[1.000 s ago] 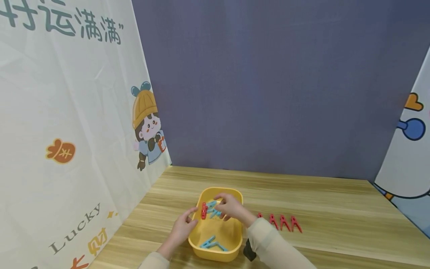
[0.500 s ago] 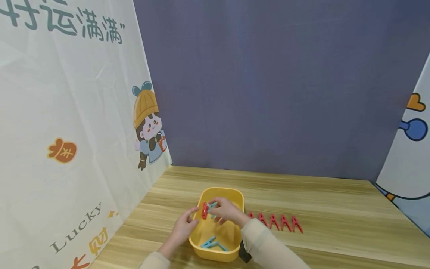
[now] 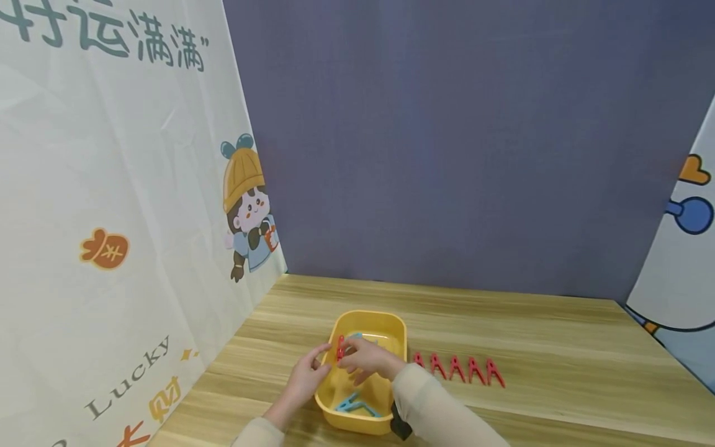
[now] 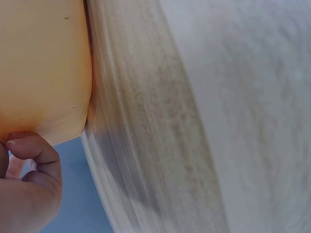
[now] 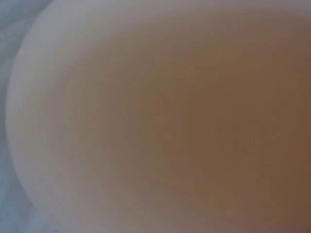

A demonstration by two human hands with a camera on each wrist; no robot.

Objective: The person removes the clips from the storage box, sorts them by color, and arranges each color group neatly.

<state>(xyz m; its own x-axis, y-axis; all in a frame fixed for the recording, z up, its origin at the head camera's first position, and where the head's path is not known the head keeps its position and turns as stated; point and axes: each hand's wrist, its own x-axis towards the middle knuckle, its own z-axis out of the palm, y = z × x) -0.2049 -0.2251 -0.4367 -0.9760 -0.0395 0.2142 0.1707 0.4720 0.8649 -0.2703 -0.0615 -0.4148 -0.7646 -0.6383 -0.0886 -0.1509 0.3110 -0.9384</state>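
Note:
My left hand (image 3: 306,376) holds the left rim of a yellow plastic basin (image 3: 371,428); in the left wrist view its thumb and a finger pinch the basin's edge. Inside the basin at the left, a red clothespin (image 3: 340,349) lies by the fingertips of my right hand (image 3: 370,360). The fingers of this hand are bent around the clothespin, but whether they grip it cannot be made out. Blue clothespins lie partly hidden behind the right hand, and more blue clothespins (image 3: 350,402) rest at the basin's near end. The right wrist view is a blur.
To the right of the basin, several red clothespins (image 3: 473,370) stand in a row on the wooden table (image 3: 558,372). A small black object (image 3: 400,425) shows under the right forearm. A dark curtain (image 3: 436,155) rises behind, with a printed white sheet (image 3: 139,186) at left.
My right hand has moved left inside the basin, from above the blue clothespins to the red one, uncovering more of the red row. My left hand stays on the rim.

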